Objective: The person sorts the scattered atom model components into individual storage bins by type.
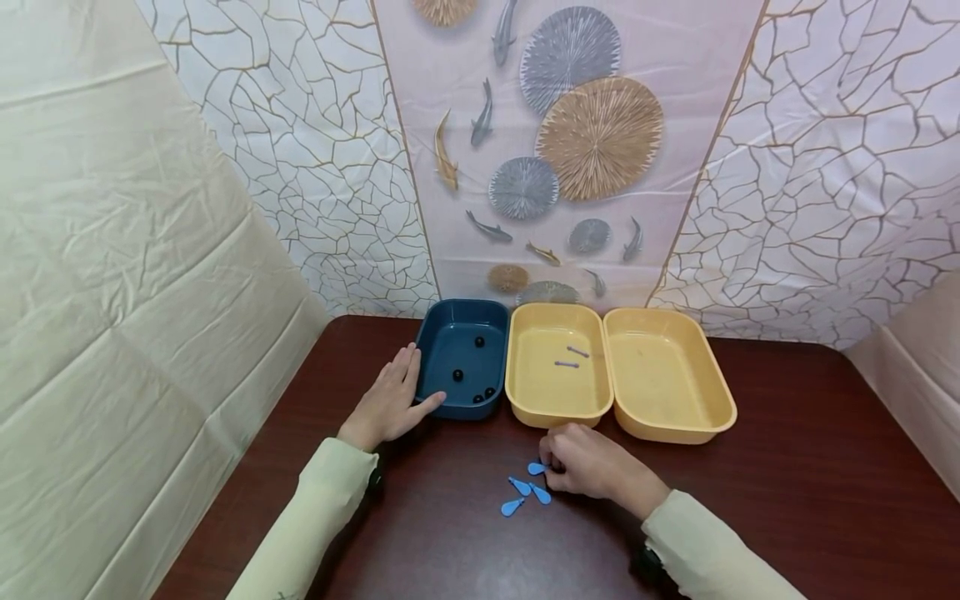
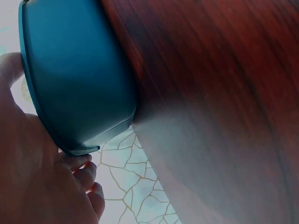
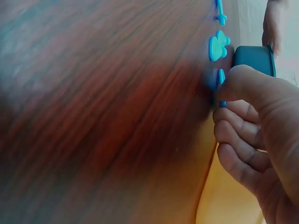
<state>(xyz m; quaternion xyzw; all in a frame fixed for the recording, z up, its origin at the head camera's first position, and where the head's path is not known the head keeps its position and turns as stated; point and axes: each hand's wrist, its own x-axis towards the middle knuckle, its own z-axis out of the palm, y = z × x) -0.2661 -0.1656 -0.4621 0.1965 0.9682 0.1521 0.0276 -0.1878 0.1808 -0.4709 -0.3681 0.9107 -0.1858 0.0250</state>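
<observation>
We can't read any text, labels, brands, numbers or signs in the head view or either wrist view. Closest we get: a small dark mark (image 1: pixel 287 596) on the left sleeve (image 1: pixel 307 521), at the head view's bottom edge, too small to make out.

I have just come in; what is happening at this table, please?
A person's right hand appears to pinch one of the blue teardrop-shaped pieces; others lie on the table. The left hand rests against the dark blue tray, which holds black balls. The middle yellow tray holds two small purple sticks.
</observation>
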